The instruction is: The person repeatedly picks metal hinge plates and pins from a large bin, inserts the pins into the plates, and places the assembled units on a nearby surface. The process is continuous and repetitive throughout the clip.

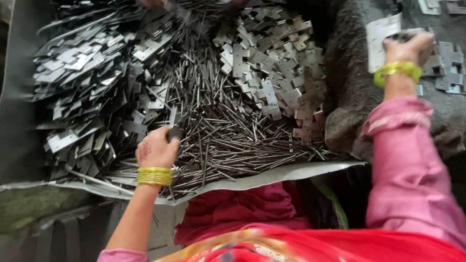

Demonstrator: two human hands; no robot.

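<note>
Left hand: the left hand (156,149) sits low on the heap, knuckles up, fingers curled around a small dark piece (174,133) at its fingertips. What that piece is, I cannot tell.
Left wrist: yellow-green bangles (154,176) ring it, right at the edge of the pile.
Pins: a great tangle of thin metal pins (218,126) fills the middle of the heap, and the left hand rests right on its near edge.
Left-side plates: flat grey metal plates (82,82) stacked and fanned out, just beside the pins.
Right-side plates: notched hinge-shaped plates (276,63) are piled on the far right of the pins, touching them.
Sheet: a pale metal sheet (291,172) runs under the near edge of the heap.
Right hand: the right hand (407,46) is up at the far right, well apart from the left, fingers closed on a flat pale plate (381,36) held upright.
Right wrist: another yellow-green bangle (398,70), pink sleeve (407,165) below it.
Cloth: dark grey cloth (349,87) lies between the heap and the right hand, with more loose plates (449,68) on it just beside that hand.
</note>
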